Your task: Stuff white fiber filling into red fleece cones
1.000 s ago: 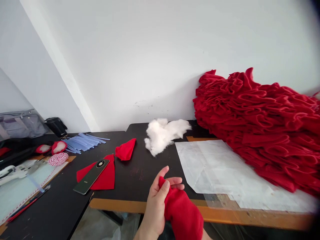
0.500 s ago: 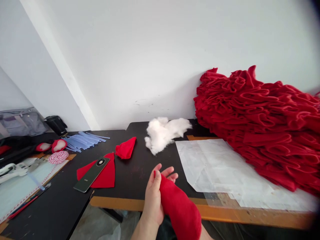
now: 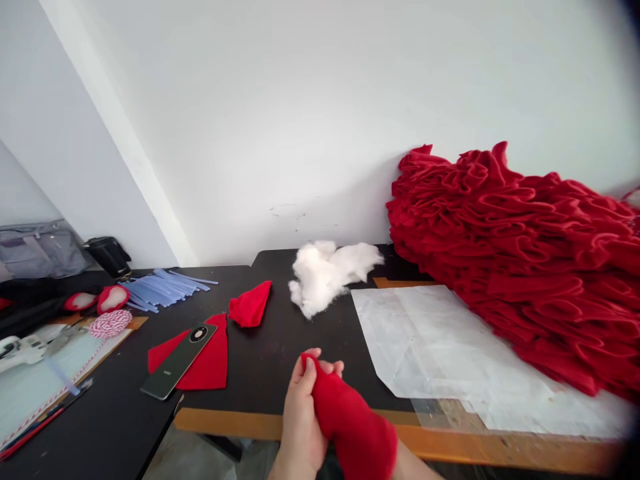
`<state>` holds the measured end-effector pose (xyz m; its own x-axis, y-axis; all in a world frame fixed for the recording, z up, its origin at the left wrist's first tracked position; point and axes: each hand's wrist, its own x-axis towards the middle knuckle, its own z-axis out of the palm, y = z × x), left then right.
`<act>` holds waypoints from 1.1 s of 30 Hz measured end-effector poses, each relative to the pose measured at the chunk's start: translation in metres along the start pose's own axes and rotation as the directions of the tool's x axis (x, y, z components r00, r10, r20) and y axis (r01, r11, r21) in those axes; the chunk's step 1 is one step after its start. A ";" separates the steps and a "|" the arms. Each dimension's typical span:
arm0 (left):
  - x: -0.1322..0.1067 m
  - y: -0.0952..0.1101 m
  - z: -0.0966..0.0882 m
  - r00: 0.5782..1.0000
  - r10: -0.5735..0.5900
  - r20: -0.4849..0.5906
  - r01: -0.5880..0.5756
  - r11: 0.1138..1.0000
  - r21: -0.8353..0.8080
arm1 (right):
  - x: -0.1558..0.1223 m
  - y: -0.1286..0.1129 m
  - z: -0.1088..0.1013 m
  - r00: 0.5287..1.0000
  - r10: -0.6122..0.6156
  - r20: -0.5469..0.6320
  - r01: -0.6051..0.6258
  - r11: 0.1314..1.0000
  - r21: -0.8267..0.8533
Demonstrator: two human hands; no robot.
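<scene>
My left hand (image 3: 299, 421) is closed round the pointed tip of a red fabric piece (image 3: 353, 430) just over the table's near edge. The fabric covers my right hand; only the right forearm (image 3: 414, 468) shows at the bottom, so its fingers are hidden. White stuffing (image 3: 330, 270) lies on the black table beyond my hands. A small stuffed red cone (image 3: 250, 305) lies left of the stuffing.
A big pile of red fabric pieces (image 3: 525, 253) fills the right side against the wall, partly on a clear plastic sheet (image 3: 435, 340). A phone (image 3: 179, 361) rests on flat red pieces (image 3: 213, 363). Blue sticks (image 3: 160, 288), red-white twine (image 3: 110, 323) and a white tool (image 3: 20, 347) lie far left.
My left fingers, spread apart a second ago, have closed round the tip of the red piece. The hand and fabric have drifted slightly left and down.
</scene>
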<state>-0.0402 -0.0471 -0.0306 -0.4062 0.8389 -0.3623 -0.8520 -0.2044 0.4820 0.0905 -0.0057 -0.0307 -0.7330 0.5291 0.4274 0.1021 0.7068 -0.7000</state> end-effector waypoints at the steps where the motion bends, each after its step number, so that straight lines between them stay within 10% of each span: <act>1: 0.006 0.007 -0.002 0.999 0.035 -0.036 -0.035 0.999 0.009 | 0.002 -0.001 -0.012 0.997 -0.011 0.080 0.011 1.000 0.004; 4: 0.026 0.031 -0.007 0.986 0.151 -0.069 -0.146 0.986 0.078 | 0.036 0.003 -0.038 0.940 0.047 0.339 -0.024 0.997 -0.071; 7: 0.046 0.049 -0.005 0.973 0.228 -0.039 -0.213 0.951 0.226 | 0.100 0.026 -0.027 0.987 0.157 0.019 -0.137 0.907 -0.397; 14: 0.104 0.075 0.033 0.933 0.165 0.319 -0.349 0.629 0.694 | 0.186 0.118 0.026 0.974 0.227 -0.021 -0.214 0.879 -0.427; 23: 0.224 0.047 0.056 0.897 0.112 0.428 -0.426 0.481 0.766 | 0.169 0.147 -0.012 0.979 0.186 -0.087 -0.186 0.982 0.011; 29: 0.218 0.037 0.051 0.902 0.181 0.391 -0.427 0.494 0.757 | 0.111 0.128 -0.075 0.870 0.386 -0.306 -0.252 0.883 0.397; 33: 0.195 0.039 0.058 0.909 0.191 0.371 -0.410 0.575 0.708 | 0.058 0.103 -0.124 0.699 0.654 -0.289 -0.219 0.581 0.784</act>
<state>-0.1333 0.1381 -0.0362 -0.4096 0.9104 0.0593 -0.0893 -0.1047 0.9905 0.1418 0.1564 -0.0065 -0.2510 0.9680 0.0062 -0.3071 -0.0735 -0.9488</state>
